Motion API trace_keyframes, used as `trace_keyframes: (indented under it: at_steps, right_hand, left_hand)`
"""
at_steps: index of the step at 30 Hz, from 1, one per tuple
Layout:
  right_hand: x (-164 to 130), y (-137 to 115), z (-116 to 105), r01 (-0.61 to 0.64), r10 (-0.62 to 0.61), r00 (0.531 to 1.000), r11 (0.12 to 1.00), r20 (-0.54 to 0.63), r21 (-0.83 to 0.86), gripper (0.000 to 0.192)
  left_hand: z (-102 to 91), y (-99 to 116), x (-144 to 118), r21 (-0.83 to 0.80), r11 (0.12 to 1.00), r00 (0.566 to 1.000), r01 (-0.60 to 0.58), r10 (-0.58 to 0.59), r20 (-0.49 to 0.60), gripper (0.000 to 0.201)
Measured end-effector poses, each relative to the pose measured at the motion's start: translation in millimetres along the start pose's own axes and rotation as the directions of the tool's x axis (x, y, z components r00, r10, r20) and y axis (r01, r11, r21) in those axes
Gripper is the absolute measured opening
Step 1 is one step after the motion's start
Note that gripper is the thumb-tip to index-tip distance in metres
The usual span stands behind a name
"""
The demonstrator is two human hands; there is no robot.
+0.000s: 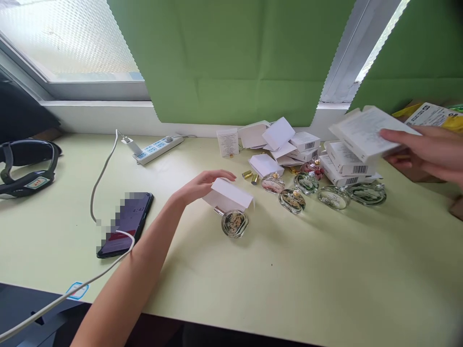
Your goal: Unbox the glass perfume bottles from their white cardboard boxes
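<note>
My right hand (430, 149) grips a flat white carton (374, 132) with printing on its top face, raised above a stack of similar white boxes (347, 158). On the left, my left hand (208, 185) lies with fingers stretched out beside a folded white card (231, 193), touching its edge or nearly so; the thumb side is partly hidden. Just in front of that card lies a round glass perfume bottle (234, 223). Several more glass bottles (292, 201) are grouped to the right. Small gold caps (255, 179) lie behind them.
White cards (265, 164) and boxes are heaped near the wall. A phone (126, 224) with a white cable (103, 178) and a power strip (159, 149) are left of my arm. A black headset (31, 166) sits far left; packages (434, 115) stand far right.
</note>
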State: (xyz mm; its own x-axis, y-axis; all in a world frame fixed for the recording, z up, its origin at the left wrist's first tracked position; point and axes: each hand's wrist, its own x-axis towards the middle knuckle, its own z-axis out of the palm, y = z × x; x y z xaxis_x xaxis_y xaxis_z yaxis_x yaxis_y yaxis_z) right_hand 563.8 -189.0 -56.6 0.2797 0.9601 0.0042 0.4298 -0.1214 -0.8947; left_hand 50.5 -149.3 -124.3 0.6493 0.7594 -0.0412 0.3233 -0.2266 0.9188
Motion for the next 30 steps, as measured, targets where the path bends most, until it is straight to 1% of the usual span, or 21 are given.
trace_keyframes:
  at_steps: [1, 2, 4, 5, 7, 8, 10, 11, 13, 14, 15, 16, 17, 19, 21, 23, 25, 27, 28, 29, 30]
  right_hand:
    - [7.5, -10.1, 10.9, -0.028, 0.027, 0.999, 0.999, -0.037, -0.027, 0.037]
    - [12.5, -18.8, 21.4, -0.04, 0.039, 0.999, 0.998, -0.028, -0.047, 0.039]
    - [15.3, -32.8, 37.5, -0.009, 0.009, 1.0, 0.996, 0.0, -0.086, 0.048]
    - [13.2, -38.9, 42.7, 0.016, -0.018, 1.0, 0.994, -0.019, -0.107, 0.054]
    - [0.1, -51.6, 49.8, 0.07, -0.085, 0.991, 0.987, -0.1, -0.146, 0.063]
    - [-11.4, -58.5, 53.9, 0.095, -0.121, 0.982, 0.98, -0.148, -0.173, 0.062]
    - [-44.8, -72.0, 69.7, 0.17, -0.227, 0.951, 0.95, -0.208, -0.263, 0.051]
    - [-65.4, -77.2, 83.5, 0.22, -0.283, 0.944, 0.923, -0.171, -0.316, 0.043]
    - [-109.1, -80.8, 124.5, 0.411, -0.427, 0.904, 0.852, 0.025, -0.324, 0.028]
    - [-129.4, -78.3, 150.3, 0.516, -0.487, 0.856, 0.799, 0.171, -0.308, 0.025]
    - [-146.9, -73.1, 177.9, 0.63, -0.551, 0.771, 0.733, 0.318, -0.257, 0.033]
    - [-160.8, -65.9, 205.7, 0.702, -0.582, 0.699, 0.67, 0.417, -0.242, 0.046]
    - [-170.6, -57.5, 232.0, 0.726, -0.565, 0.669, 0.637, 0.483, -0.26, 0.057]
    - [-179.1, -41.6, 274.5, 0.704, -0.502, 0.688, 0.637, 0.523, -0.315, 0.077]
    - [-177.4, -31.7, 299.1, 0.664, -0.456, 0.718, 0.674, 0.525, -0.323, 0.075]
    - [-172.9, -28.3, 305.9, 0.645, -0.44, 0.728, 0.7, 0.525, -0.308, 0.069]
    - [-170.6, -27.3, 299.2, 0.645, -0.45, 0.726, 0.707, 0.52, -0.289, 0.07]
    - [-170.4, -23.5, 284.6, 0.566, -0.416, 0.751, 0.805, 0.513, -0.175, 0.078]
    - [-170.5, -19.9, 276.2, 0.465, -0.366, 0.765, 0.883, 0.53, -0.061, 0.081]
    - [-170.1, -15.1, 267.9, 0.307, -0.296, 0.763, 0.948, 0.575, 0.081, 0.083]
    - [-169.1, -9.7, 260.4, 0.116, -0.229, 0.726, 0.97, 0.648, 0.214, 0.083]
  left_hand:
    - [3.9, 2.0, 4.1, -0.001, 0.999, 0.998, 0.054, -0.054, -0.034, 0.035]
    - [7.8, 3.4, 8.2, -0.008, 0.994, 0.991, 0.106, -0.106, -0.084, 0.033]
    - [14.0, 4.6, 15.6, -0.051, 0.983, 0.967, 0.175, -0.181, -0.18, 0.033]
    - [15.6, 4.3, 18.5, -0.075, 0.981, 0.957, 0.182, -0.194, -0.218, 0.034]
    - [15.4, 2.3, 22.4, -0.106, 0.98, 0.944, 0.169, -0.191, -0.269, 0.035]
    - [13.9, 0.5, 23.6, -0.113, 0.98, 0.939, 0.162, -0.188, -0.289, 0.035]
    - [9.4, -4.3, 25.0, -0.122, 0.98, 0.924, 0.158, -0.19, -0.331, 0.033]
    - [7.2, -7.2, 25.5, -0.126, 0.979, 0.915, 0.161, -0.196, -0.352, 0.033]
    - [4.5, -13.4, 26.8, -0.13, 0.977, 0.898, 0.17, -0.208, -0.387, 0.033]
    - [4.2, -16.4, 27.5, -0.133, 0.976, 0.892, 0.174, -0.213, -0.399, 0.033]
    - [4.6, -19.2, 28.1, -0.135, 0.975, 0.887, 0.176, -0.217, -0.408, 0.033]
    - [5.3, -21.7, 28.6, -0.139, 0.975, 0.884, 0.176, -0.219, -0.414, 0.032]
    - [6.3, -23.9, 28.8, -0.144, 0.974, 0.882, 0.175, -0.22, -0.418, 0.032]
    - [7.8, -27.2, 28.2, -0.161, 0.972, 0.878, 0.172, -0.225, -0.422, 0.033]
    - [7.3, -29.6, 26.6, -0.186, 0.968, 0.875, 0.17, -0.235, -0.422, 0.035]
    - [3.6, -31.9, 24.3, -0.211, 0.963, 0.868, 0.169, -0.246, -0.431, 0.037]
    - [-4.1, -34.3, 22.2, -0.234, 0.959, 0.849, 0.158, -0.252, -0.463, 0.036]
    - [-15.1, -36.0, 21.1, -0.261, 0.955, 0.811, 0.144, -0.265, -0.522, 0.034]
    - [-21.2, -35.9, 21.5, -0.277, 0.951, 0.783, 0.138, -0.276, -0.558, 0.034]
    - [-27.3, -34.9, 22.9, -0.296, 0.946, 0.75, 0.131, -0.29, -0.594, 0.033]
    - [-32.8, -32.5, 25.6, -0.315, 0.941, 0.714, 0.122, -0.304, -0.63, 0.033]
